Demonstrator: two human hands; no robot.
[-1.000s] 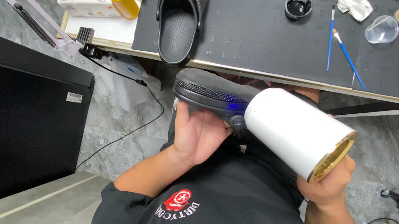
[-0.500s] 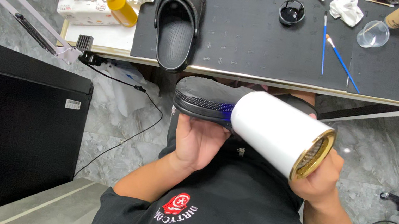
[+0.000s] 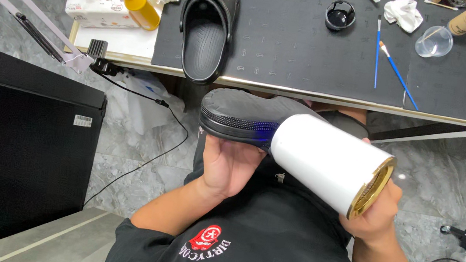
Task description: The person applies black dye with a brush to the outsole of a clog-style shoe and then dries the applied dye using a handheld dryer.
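Bare mat (image 3: 295, 42) between clog (image 3: 208, 19) and brushes (image 3: 388, 59) looks passable; right end crowded.

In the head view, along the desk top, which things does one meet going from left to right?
Tissue pack → yellow spray bottle → black clog → small black cup → two blue paintbrushes → clear plastic cup.
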